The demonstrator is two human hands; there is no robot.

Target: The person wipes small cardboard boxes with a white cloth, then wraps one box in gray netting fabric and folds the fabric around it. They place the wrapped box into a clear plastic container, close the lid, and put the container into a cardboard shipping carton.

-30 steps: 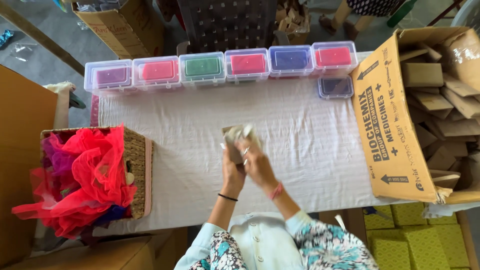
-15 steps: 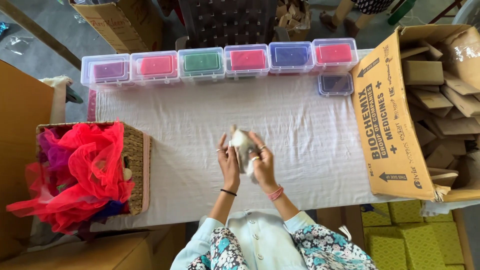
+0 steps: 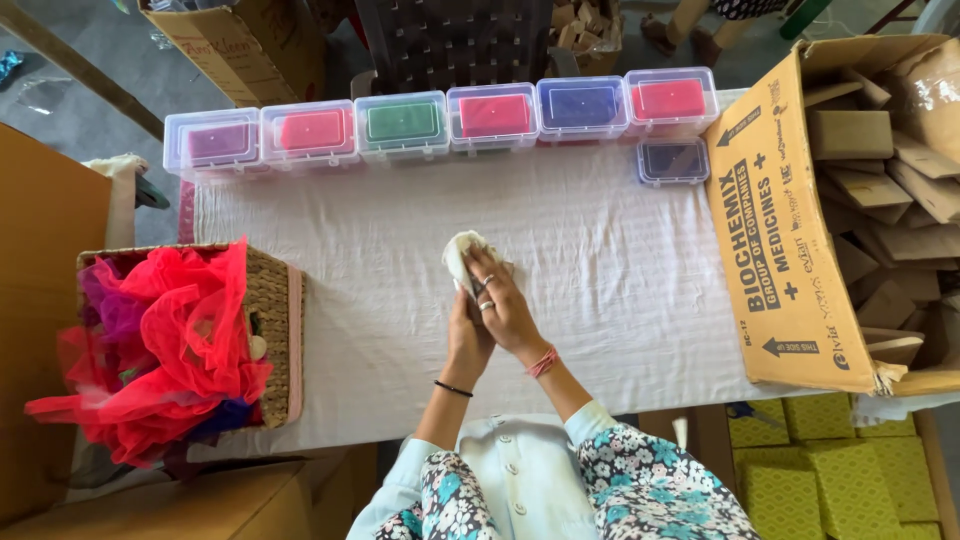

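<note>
Both of my hands meet over the middle of the white-clothed table [image 3: 620,280]. Between them is a small, pale, crumpled piece of cloth or paper [image 3: 461,250]. My right hand [image 3: 503,305], with rings and a pink wrist thread, lies over it with fingers closed on it. My left hand [image 3: 466,335], with a thin black wristband, sits under and behind the right hand and is partly hidden. Only the upper end of the pale piece shows.
A row of clear lidded boxes [image 3: 400,125] with coloured contents lines the far edge; one more box [image 3: 673,161] stands nearer. A wicker basket [image 3: 270,330] of red and purple netting stands left. A big open cardboard carton [image 3: 790,230] of small boxes lies right.
My hands have dropped lower toward the cloth and closed together; the pale piece, held up and spread before, is now bunched smaller between them.
</note>
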